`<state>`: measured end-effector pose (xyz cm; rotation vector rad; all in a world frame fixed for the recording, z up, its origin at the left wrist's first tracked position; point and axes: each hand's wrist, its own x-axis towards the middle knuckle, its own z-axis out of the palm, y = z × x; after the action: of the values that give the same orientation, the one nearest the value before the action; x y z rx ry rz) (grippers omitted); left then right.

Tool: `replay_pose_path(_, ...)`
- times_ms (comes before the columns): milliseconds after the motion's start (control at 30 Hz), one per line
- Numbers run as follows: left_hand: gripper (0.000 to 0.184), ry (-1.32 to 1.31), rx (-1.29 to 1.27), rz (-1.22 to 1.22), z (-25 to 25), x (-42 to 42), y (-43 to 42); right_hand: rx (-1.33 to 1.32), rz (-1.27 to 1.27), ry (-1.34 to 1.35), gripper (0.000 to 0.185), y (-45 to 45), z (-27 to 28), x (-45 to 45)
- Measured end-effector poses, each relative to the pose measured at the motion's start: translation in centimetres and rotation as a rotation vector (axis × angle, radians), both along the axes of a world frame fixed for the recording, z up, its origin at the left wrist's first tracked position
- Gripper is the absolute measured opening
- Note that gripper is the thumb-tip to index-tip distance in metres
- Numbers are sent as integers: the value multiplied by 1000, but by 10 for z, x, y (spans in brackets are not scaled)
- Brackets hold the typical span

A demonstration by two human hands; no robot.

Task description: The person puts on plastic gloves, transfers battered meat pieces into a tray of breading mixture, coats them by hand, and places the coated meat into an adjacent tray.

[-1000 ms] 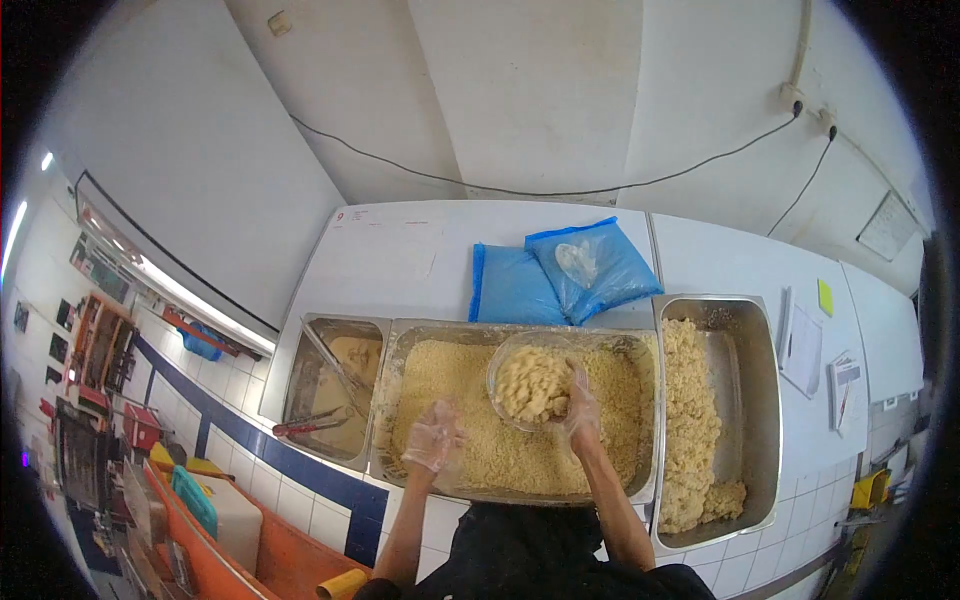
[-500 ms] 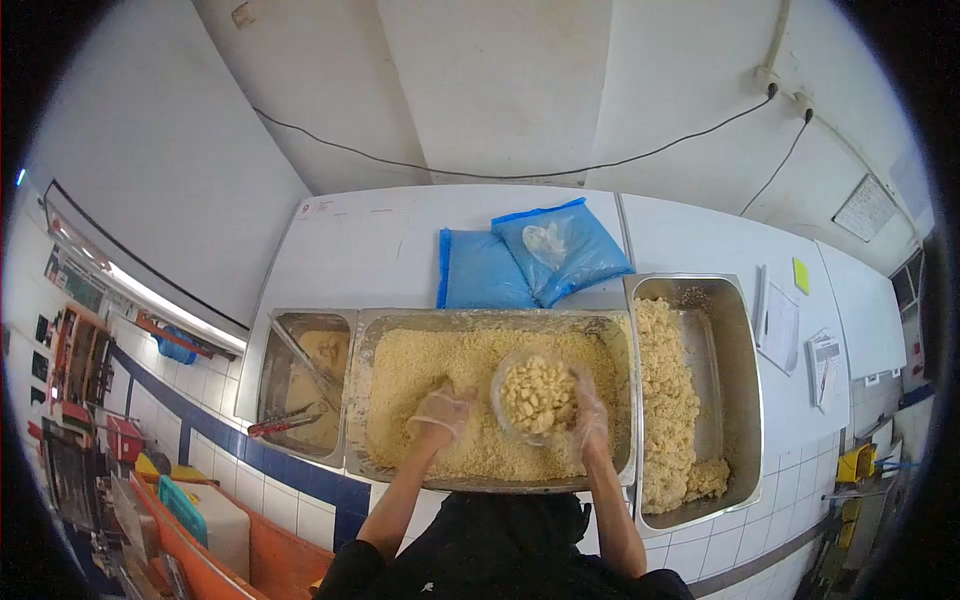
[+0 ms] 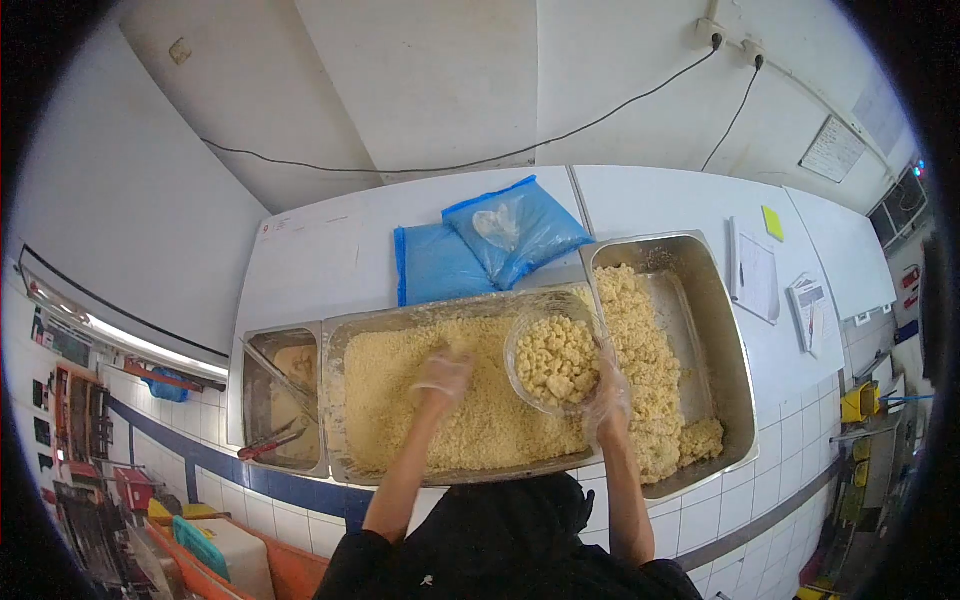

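My right hand [image 3: 610, 400], in a clear plastic glove, grips the side of a round see-through bowl [image 3: 516, 378]. The bowl is tilted and full of pale, breaded-looking chunks [image 3: 556, 360]. It stands over the right end of a wide metal pan [image 3: 420, 310] filled with pale yellow crumbs [image 3: 380, 400]. My left hand [image 3: 443, 378], gloved too, is at the crumbs in the middle of that pan. Its fingers are blurred and partly hidden, so their closure does not show.
To the right, a deep metal pan [image 3: 735, 400] holds a heap of coated pieces [image 3: 640, 380]. On the left, a smaller pan [image 3: 250, 385] has wet batter and red-handled tongs [image 3: 270, 443]. Behind lie two blue bags [image 3: 440, 265]; papers [image 3: 757, 275] sit at right.
The bowl and my right hand have moved right and up within the pan, toward the right-hand pan. My left hand has lifted slightly in the crumbs. The whole view has also shifted.
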<state>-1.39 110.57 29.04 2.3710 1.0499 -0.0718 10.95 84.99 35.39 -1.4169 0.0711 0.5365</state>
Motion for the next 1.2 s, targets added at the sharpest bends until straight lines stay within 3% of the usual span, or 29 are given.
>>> replay_pose_path(33, 41, 139, -87, -69, 13, 18, -21, 43, -12, -36, 55, 3, 14, -5)
replay_pose_path(67, 43, 277, -172, -140, 23, 29, -33, 24, -34, 73, 54, 17, 70, -21)
replay_pose_path(100, 43, 274, -173, -142, 26, 31, -36, 13, -46, 126, 54, 16, 73, -21)
replay_pose_path(133, 49, 213, -130, -452, 27, 33, -39, 3, -58, 179, 54, 15, 77, -22)
replay_pose_path(200, 55, 138, -78, -749, 26, 34, -48, 118, 51, 25, 51, -3, 11, 0)
replay_pose_path(267, 58, -318, -418, -721, 17, 29, -76, 215, 62, -13, 50, -3, 28, 2)
replay_pose_path(333, 62, -316, 11, -795, 30, 27, -113, 316, 84, -47, 49, 0, 36, 4)
replay_pose_path(433, 65, -263, 221, -882, 86, 14, -130, 239, 34, 60, 53, 2, 29, 1)
replay_pose_path(533, 60, -213, 309, -941, 3, -7, -87, 253, 74, 34, 54, 0, 23, 1)
replay_pose_path(600, 50, 5, 290, -978, -2, -30, -48, 264, -38, 56, 54, -1, 36, -3)
replay_pose_path(667, 43, 189, 258, -932, 88, -45, -24, 248, -77, 30, 54, -11, 13, 1)
replay_pose_path(733, 41, 73, 357, -797, 75, -55, 8, 233, -108, 0, 54, -12, 14, 2)
replay_pose_path(800, 40, -40, 432, -626, 60, -54, 18, 274, -102, 240, 51, -14, 38, -4)
replay_pose_path(867, 40, -320, 429, -162, 46, -21, 13, 144, -19, 106, 52, -19, 16, -11)
replay_pose_path(933, 41, -313, 356, -110, 20, 11, -7, 19, 73, -38, 53, -27, -10, -11)
replay_pose_path(967, 39, -95, 212, -285, 38, 27, -21, 52, 57, 65, 53, -29, -21, -4)
replay_pose_path(1033, 34, -83, 70, -426, 54, 41, -63, 79, 70, 170, 53, -22, -16, -3)
replay_pose_path(1067, 30, -290, 89, -395, 50, 38, -81, 143, 10, 151, 54, -15, 2, -7)
replay_pose_path(1100, 30, -290, 95, -375, 66, 33, -80, 210, -56, 136, 55, -10, 11, -8)
replay_pose_path(1167, 28, -264, -20, -337, 92, 21, -76, 146, -10, 117, 56, -15, -25, 2)
replay_pose_path(1200, 28, -269, -15, -329, 81, 10, -66, 117, 12, 103, 56, -11, -24, 3)
